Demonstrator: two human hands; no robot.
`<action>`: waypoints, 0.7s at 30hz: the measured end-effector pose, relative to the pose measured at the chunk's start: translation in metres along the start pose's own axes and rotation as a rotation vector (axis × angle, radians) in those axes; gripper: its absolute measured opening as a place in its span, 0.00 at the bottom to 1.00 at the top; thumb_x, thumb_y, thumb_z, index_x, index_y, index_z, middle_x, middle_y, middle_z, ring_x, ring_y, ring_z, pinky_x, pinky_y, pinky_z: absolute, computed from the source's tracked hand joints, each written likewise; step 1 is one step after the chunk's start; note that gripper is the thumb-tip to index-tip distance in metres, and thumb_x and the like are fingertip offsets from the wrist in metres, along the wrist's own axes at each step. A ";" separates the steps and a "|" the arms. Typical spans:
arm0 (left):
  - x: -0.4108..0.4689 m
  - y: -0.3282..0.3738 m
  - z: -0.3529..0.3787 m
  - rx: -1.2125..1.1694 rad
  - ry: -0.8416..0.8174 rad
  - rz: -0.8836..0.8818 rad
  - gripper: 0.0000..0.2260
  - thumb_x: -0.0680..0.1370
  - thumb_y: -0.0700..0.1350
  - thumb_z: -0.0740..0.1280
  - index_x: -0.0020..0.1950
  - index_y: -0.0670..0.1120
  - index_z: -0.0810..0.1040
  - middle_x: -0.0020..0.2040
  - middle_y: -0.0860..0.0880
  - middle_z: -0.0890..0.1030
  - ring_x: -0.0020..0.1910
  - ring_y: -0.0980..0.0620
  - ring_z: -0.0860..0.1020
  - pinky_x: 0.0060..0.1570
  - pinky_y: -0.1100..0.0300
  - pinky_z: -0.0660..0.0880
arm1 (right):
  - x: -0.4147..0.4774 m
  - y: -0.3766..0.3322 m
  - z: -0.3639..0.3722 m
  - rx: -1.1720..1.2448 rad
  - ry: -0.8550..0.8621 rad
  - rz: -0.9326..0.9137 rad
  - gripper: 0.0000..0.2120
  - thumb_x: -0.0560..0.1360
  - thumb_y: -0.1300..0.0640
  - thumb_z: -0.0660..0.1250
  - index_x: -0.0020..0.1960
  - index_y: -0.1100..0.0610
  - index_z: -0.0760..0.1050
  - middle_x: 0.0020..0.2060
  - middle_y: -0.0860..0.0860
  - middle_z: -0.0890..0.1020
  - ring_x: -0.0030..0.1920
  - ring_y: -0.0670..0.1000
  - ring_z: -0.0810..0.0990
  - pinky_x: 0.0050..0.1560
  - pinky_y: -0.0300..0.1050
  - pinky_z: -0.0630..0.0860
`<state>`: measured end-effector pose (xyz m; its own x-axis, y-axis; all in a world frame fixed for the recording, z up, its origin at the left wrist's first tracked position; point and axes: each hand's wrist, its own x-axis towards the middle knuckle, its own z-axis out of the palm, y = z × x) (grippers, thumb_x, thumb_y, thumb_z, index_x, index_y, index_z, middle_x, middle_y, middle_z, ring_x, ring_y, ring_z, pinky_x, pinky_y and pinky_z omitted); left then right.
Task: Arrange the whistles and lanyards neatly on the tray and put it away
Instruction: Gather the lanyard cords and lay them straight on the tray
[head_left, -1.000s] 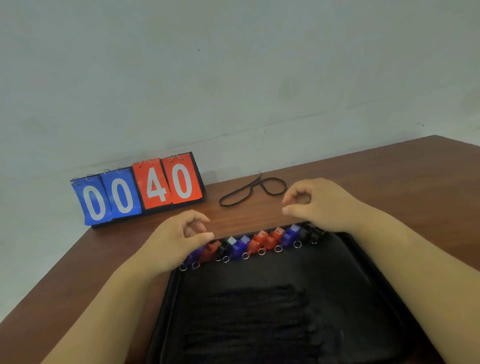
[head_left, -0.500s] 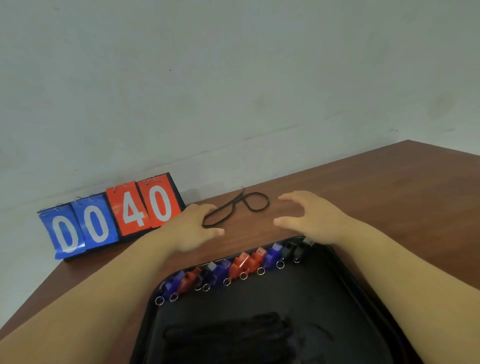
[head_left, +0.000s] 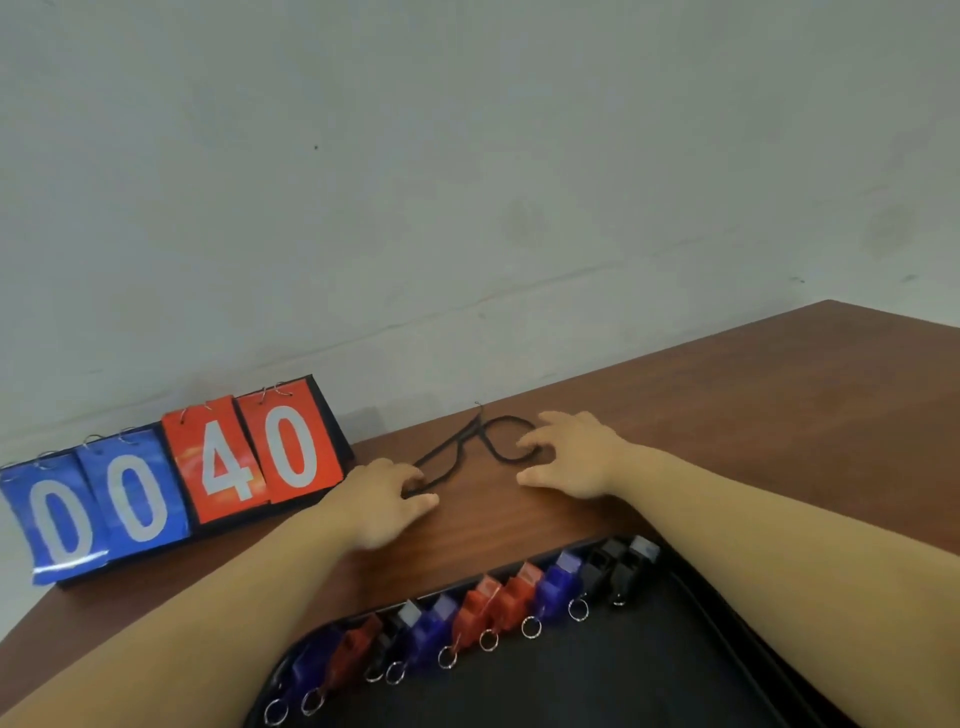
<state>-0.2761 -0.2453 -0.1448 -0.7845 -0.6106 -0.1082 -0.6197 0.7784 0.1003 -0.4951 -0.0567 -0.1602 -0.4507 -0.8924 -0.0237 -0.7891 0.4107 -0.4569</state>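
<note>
We count ten whistles (head_left: 483, 618) in one row along the far edge of one black tray (head_left: 623, 686): four blue, three red and three black. From left to right they run blue, red, black, blue, red, red, blue, black, black, with one more blue at the far left, partly hidden by the left forearm. We can make out about eight metal key rings hanging from them; the rest are hidden or too dark to tell. One black lanyard (head_left: 467, 452) lies on the table (head_left: 779, 405). One flip scoreboard (head_left: 171, 488) shows four cards: two blue, two red. Two hands are in view, the left hand (head_left: 387, 499) and the right hand (head_left: 569, 457).
</note>
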 end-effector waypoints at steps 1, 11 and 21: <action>0.002 -0.001 0.000 0.007 0.038 0.010 0.20 0.82 0.63 0.62 0.71 0.55 0.74 0.67 0.46 0.74 0.64 0.45 0.75 0.63 0.52 0.73 | 0.004 0.002 0.003 -0.001 0.021 -0.016 0.25 0.74 0.31 0.67 0.68 0.37 0.75 0.78 0.46 0.67 0.78 0.57 0.62 0.75 0.59 0.65; -0.005 0.005 -0.005 -0.342 0.147 0.025 0.07 0.82 0.50 0.68 0.46 0.50 0.80 0.41 0.52 0.81 0.40 0.54 0.77 0.40 0.59 0.71 | 0.004 0.013 -0.001 0.143 0.108 -0.124 0.06 0.78 0.48 0.71 0.42 0.45 0.82 0.53 0.44 0.84 0.59 0.48 0.81 0.57 0.44 0.74; -0.105 0.017 -0.076 -1.377 0.410 0.064 0.11 0.82 0.44 0.69 0.40 0.49 0.84 0.31 0.50 0.75 0.30 0.55 0.70 0.32 0.61 0.66 | -0.087 -0.063 -0.097 0.612 0.289 -0.226 0.04 0.80 0.57 0.69 0.47 0.55 0.81 0.41 0.50 0.88 0.46 0.51 0.88 0.56 0.52 0.80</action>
<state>-0.2065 -0.1793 -0.0562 -0.6153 -0.7634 0.1964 0.0735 0.1925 0.9785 -0.4469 0.0132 -0.0436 -0.4634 -0.8231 0.3283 -0.5384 -0.0327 -0.8420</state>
